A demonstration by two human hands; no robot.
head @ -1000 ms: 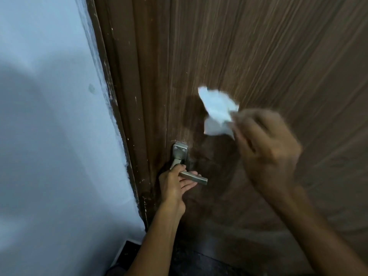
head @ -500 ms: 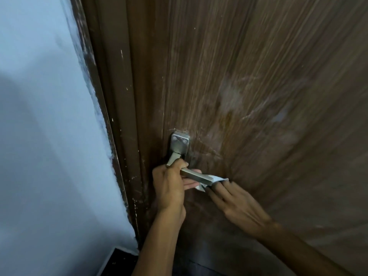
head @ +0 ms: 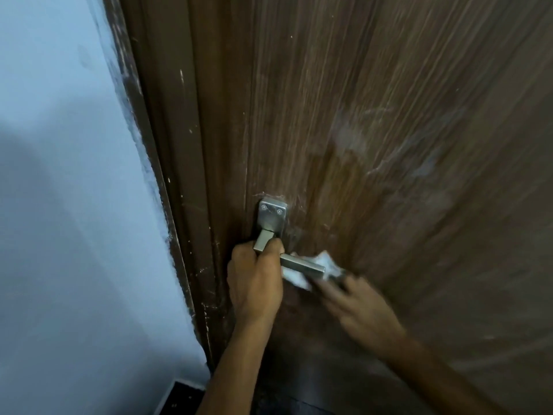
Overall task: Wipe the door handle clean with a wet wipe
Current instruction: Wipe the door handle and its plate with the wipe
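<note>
A brushed-metal lever door handle [head: 302, 263] sticks out from its square plate [head: 271, 216] on a brown wood-grain door [head: 389, 145]. My left hand [head: 254, 280] grips the lever close to the plate, thumb on top. A crumpled white wet wipe [head: 324, 262] is pressed around the lever's free end, behind and below it. My right hand [head: 359, 310] holds the wipe from the lower right; it is blurred by motion and its fingertips are hard to make out.
The dark brown door frame [head: 179, 175] with chipped paint runs down left of the handle. A pale blue wall [head: 65, 205] fills the left side. Dark floor [head: 185, 399] shows at the bottom. Whitish smears [head: 353, 139] mark the door above the handle.
My right hand came down from above the handle with the wipe and brought it against the lever's free end; the wipe now wraps further around it. My left hand kept its grip.
</note>
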